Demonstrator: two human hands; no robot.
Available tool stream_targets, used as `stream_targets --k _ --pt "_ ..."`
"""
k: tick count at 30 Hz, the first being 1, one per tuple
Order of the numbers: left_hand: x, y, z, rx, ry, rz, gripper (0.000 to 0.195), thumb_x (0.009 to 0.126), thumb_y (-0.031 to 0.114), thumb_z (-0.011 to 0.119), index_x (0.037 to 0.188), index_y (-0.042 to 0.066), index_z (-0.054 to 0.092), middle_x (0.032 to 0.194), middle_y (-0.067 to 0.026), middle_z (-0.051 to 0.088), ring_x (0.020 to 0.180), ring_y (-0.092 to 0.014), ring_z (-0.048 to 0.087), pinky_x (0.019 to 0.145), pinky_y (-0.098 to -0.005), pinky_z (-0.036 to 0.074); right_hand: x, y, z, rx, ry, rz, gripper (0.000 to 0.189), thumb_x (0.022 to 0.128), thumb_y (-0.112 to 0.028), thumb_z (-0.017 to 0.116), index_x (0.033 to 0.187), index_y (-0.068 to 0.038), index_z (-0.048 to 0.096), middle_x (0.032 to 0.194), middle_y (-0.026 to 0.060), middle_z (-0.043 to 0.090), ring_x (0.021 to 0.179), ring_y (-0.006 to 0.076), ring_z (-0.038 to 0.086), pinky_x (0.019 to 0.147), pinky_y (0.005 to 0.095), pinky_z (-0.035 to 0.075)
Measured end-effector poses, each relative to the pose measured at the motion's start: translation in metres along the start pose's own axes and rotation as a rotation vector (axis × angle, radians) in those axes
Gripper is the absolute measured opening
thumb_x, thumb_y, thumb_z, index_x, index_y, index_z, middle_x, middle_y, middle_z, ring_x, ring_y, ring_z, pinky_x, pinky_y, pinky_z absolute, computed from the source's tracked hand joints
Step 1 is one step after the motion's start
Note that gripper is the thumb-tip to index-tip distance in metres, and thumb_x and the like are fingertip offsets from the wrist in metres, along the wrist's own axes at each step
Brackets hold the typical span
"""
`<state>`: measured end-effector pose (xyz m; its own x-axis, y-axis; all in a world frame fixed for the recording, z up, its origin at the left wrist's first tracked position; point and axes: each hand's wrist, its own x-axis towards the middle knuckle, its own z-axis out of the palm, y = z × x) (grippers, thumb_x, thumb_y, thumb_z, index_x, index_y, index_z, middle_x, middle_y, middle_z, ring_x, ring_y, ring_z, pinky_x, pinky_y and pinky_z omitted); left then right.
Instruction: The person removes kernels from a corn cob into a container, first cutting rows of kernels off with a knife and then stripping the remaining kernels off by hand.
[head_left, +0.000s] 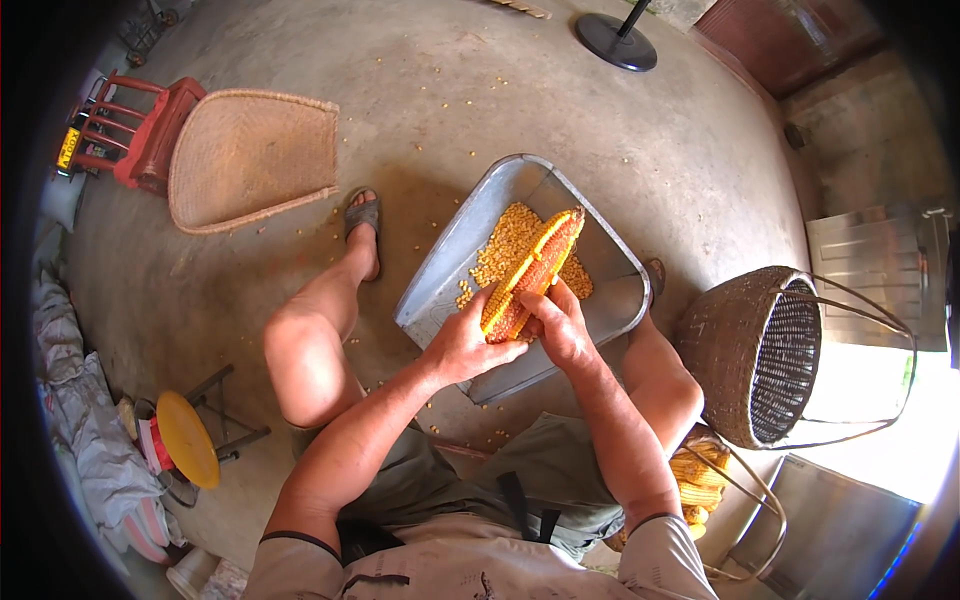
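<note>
Between my hands is a partly shelled ear of dried corn (537, 271), tilted with its far end up to the right. Strips of its red-brown cob are bare, and rows of yellow kernels run along the edges. My left hand (471, 339) grips the near end from the left. On the right side, my right hand (559, 321) holds the ear with its thumb pressed against the bare strip. Below them a metal scoop-shaped pan (436, 262) lies on the floor between my legs, with a pile of loose corn kernels (504, 238) inside.
A woven winnowing tray (255, 161) leans by a red wooden chair (161, 135) at left. A tipped wicker basket (720, 360) lies right, above corn ears (699, 476). A yellow-topped stool (187, 439) stands near white sacks (105, 442). A black round base (616, 43) is at the back.
</note>
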<state>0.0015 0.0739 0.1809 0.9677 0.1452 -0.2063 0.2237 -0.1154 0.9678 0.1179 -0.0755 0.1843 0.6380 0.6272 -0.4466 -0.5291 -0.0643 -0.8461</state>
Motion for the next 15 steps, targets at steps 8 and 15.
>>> stream_targets --k 8,15 --pt "-0.003 0.009 0.002 -0.051 -0.018 -0.015 0.088 0.078 0.01 0.082 0.15 0.002 0.032 0.133 -0.0147 0.058 0.121 -0.021 0.06 0.102 -0.0359 0.05 0.004 0.019 0.014 0.065 0.068 -0.038 0.066 0.084 -0.033 0.085 0.126 0.002 0.049 0.108 0.0108 0.065 0.098 0.0196 0.065 0.088 0.0358 0.056" --pt "0.003 -0.008 -0.005 -0.151 -0.09 -0.051 0.081 0.08 0.007 0.079 0.148 0.003 0.037 0.132 -0.0114 0.059 0.12 -0.019 0.06 0.102 -0.0344 0.051 -0.002 0.02 0.025 0.186 0.1 0.026 0.043 0.087 -0.016 0.064 0.122 0.004 0.05 0.108 0.0115 0.064 0.095 0.0207 0.066 0.084 0.0337 0.056"
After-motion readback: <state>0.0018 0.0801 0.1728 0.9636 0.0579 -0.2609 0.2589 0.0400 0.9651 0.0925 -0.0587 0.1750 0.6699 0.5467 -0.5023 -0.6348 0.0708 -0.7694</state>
